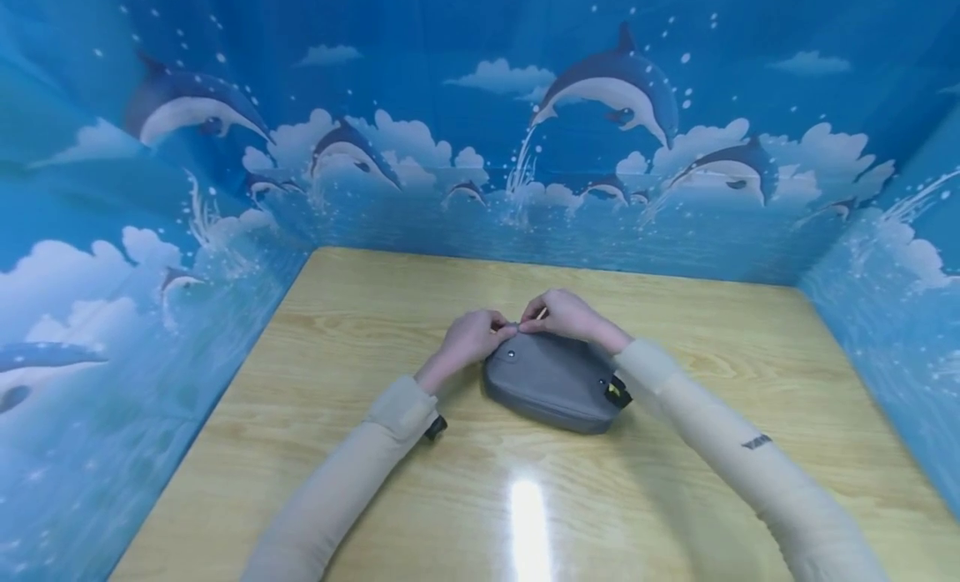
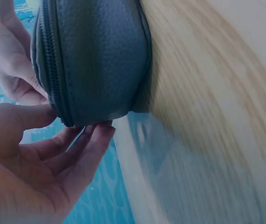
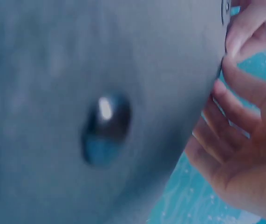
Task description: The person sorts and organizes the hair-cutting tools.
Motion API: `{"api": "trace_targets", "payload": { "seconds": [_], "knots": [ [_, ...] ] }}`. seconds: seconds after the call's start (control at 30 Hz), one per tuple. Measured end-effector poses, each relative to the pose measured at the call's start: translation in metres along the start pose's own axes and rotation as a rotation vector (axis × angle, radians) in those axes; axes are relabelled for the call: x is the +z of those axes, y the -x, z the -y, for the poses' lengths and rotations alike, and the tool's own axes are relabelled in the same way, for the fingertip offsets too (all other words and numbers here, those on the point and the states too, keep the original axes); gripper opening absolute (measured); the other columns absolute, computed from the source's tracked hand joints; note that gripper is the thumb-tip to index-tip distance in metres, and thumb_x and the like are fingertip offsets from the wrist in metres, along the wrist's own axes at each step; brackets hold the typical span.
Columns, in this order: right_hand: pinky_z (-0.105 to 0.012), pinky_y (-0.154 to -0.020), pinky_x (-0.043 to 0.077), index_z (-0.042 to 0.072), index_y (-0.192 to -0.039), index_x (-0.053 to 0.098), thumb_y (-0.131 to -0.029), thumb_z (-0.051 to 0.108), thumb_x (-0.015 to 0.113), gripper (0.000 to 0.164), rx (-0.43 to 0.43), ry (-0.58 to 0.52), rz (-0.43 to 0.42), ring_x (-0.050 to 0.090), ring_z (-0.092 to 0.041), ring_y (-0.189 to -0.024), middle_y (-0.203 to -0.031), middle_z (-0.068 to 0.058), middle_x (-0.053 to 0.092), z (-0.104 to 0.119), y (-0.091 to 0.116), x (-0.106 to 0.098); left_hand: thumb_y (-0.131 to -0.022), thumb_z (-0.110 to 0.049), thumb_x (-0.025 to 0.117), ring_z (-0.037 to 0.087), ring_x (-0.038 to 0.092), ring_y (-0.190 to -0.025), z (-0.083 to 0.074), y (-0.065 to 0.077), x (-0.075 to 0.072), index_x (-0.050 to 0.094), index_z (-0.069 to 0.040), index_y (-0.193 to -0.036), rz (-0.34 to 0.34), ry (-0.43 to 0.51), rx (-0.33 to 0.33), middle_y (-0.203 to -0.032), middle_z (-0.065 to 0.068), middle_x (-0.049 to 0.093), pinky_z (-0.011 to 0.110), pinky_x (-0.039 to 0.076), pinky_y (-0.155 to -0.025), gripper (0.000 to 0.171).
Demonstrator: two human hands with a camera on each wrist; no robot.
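Observation:
A grey leather-like zip pouch (image 1: 551, 382) lies on the wooden table, a metal stud near each end. My left hand (image 1: 471, 336) grips its far left corner. In the left wrist view, the left thumb lies by the zipper (image 2: 53, 60) and the fingers reach round the pouch's end. Right beside it, my right hand (image 1: 564, 313) pinches the far edge between thumb and index finger, its other fingers loosely bent behind the pouch. Close up in the right wrist view is a shiny stud (image 3: 107, 126). What lies between the right fingertips is hidden.
The light wooden table (image 1: 360, 315) carries a bright glare streak in front of the pouch. Blue dolphin-printed curtains (image 1: 465, 82) stand along its back and both sides. A black and yellow item (image 1: 618, 391) shows at the pouch's right end, by the right sleeve.

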State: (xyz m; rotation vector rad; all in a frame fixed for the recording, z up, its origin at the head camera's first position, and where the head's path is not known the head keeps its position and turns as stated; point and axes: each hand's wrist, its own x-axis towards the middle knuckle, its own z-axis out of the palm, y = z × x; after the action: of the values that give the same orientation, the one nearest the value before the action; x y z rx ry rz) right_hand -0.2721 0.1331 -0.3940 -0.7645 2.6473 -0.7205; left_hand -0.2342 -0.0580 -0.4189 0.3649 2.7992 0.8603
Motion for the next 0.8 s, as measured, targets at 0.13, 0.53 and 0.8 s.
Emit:
{"api": "trace_targets", "payload": {
  "seconds": [0.13,0.53,0.8],
  "knots": [
    [-0.04,-0.084,0.054,0.011,-0.104,0.08,-0.092,0.027,0.077,0.02,0.079,-0.01,-0.063,0.068,-0.024,-0.099,-0.108,-0.006,0.077,0.008,0.001,0.002,-0.106,-0.034,0.054,0.023,0.066,-0.111,0.004,-0.004,0.001,0.069,-0.007,-0.127,0.046,0.095,-0.012,-0.121,0.008,0.072,0.038,0.053,-0.094,0.038],
    [-0.037,-0.079,0.054,0.009,-0.104,0.08,-0.09,0.023,0.08,0.02,0.082,0.006,-0.131,0.07,-0.023,-0.092,-0.104,-0.007,0.078,0.012,0.001,0.007,-0.101,-0.031,0.065,0.011,0.043,-0.066,0.006,-0.024,0.005,0.073,-0.003,-0.086,0.063,0.52,-0.183,-0.07,-0.004,0.05,0.021,0.033,-0.058,0.032],
    [-0.036,-0.079,0.054,0.009,-0.104,0.08,-0.091,0.021,0.079,0.018,0.093,-0.023,-0.108,0.07,-0.022,-0.093,-0.104,-0.007,0.077,0.008,0.001,0.006,-0.096,-0.027,0.072,0.007,0.056,-0.066,0.013,-0.027,0.008,0.079,-0.001,-0.091,-0.068,0.528,-0.219,-0.08,-0.001,0.068,0.018,0.048,-0.058,0.027]
  ]
}}
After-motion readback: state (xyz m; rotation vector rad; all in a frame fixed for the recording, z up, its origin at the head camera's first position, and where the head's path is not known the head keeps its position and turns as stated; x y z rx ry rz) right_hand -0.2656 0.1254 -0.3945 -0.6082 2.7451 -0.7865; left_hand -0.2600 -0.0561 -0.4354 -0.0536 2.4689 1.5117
